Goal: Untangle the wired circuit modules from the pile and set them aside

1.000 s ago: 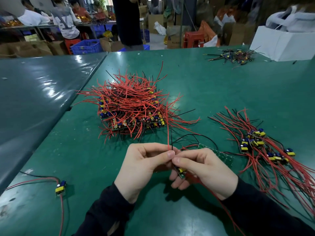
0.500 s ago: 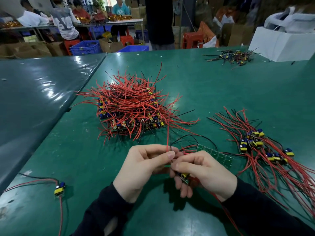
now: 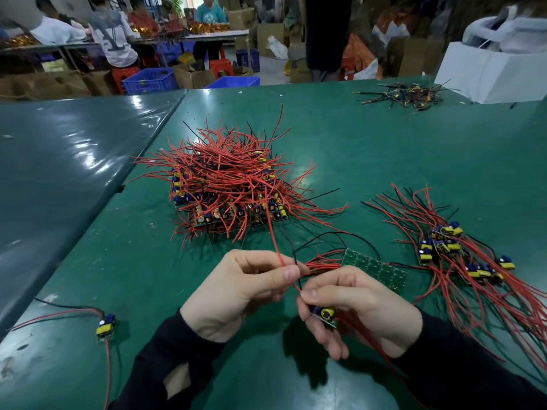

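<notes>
Teasing one module free of its wires

Right hand point(image 3: 359, 309) is gripping the module point(image 3: 324, 315) above the surface point(image 3: 384, 149), while left hand point(image 3: 236, 291) is pinching its red wire point(image 3: 273, 238), probably pulling it clear of the pile point(image 3: 231, 187).

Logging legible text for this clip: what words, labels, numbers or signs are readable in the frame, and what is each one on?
"LV"-like large letters, partly readable: back of the grey shirt on a seated person in the background; blurred, so uncertain.
Circuit module held by the right hand: any markings too small to read.
Green board panel: no legible print.
Cardboard boxes and white box: nothing readable.
</notes>
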